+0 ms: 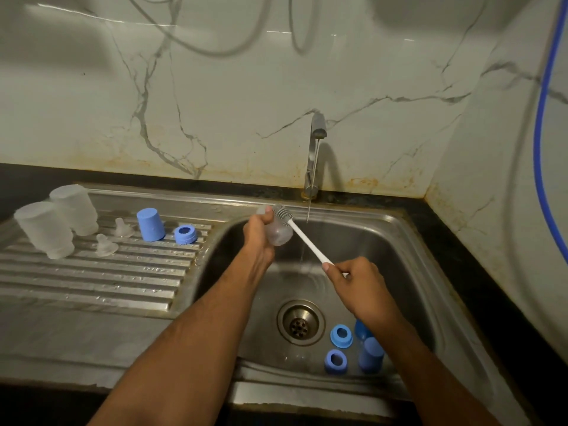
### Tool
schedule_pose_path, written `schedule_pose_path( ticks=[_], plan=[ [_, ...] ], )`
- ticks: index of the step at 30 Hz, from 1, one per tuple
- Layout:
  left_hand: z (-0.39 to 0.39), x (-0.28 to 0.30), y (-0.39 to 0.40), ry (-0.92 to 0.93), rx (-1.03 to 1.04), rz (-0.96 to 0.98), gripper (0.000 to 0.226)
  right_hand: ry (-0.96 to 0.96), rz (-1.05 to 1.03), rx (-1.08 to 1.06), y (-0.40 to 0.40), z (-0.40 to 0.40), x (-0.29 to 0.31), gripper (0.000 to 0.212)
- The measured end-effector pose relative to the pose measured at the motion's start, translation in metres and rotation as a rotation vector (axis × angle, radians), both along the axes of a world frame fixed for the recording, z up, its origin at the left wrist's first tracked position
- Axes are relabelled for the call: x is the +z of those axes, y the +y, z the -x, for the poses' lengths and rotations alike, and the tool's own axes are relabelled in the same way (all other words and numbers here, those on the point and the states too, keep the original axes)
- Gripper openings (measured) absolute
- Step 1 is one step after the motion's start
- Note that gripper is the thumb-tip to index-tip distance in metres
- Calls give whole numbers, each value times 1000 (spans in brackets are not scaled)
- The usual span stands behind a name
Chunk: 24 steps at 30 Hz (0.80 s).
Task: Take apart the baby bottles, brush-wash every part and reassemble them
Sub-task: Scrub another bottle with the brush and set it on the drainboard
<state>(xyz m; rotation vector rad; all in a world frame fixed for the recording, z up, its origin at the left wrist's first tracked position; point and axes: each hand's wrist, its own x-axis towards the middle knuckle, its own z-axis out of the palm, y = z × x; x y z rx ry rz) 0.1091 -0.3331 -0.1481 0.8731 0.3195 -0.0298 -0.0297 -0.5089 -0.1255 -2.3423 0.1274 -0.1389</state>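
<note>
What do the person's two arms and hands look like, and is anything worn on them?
Both forearms are bare, with no sleeves in view. The left hand and the right hand wear no gloves, and no ring, watch or bracelet shows on either. No markings are visible.

A blue hose (542,124) hangs against the marble wall (215,103) above the dark countertop (479,256).

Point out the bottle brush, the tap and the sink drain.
bottle brush (307,241): head view, middle of its white handle.
tap (313,155): head view, upright metal neck.
sink drain (299,323): head view, perforated centre of the strainer.
</note>
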Motion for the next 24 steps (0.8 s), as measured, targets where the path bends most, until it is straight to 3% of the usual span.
schedule_pose_path(
  ticks=[4,8,12,16,24],
  plan=[
    [1,0,-9,2,-19,13,37,-40,16,-32,2,-6,0,39],
    [-6,5,10,11,69,130,19,19,-45,42,-6,4,3,34],
    [-8,5,11,75,114,103,28,38,-86,42,-9,8,2,31],
    [-3,1,-3,70,64,55,30,-43,25,-8,4,-1,0,37],
    [-16,9,21,62,148,205,35,0,-60,17,-6,4,1,35]
  ],
)
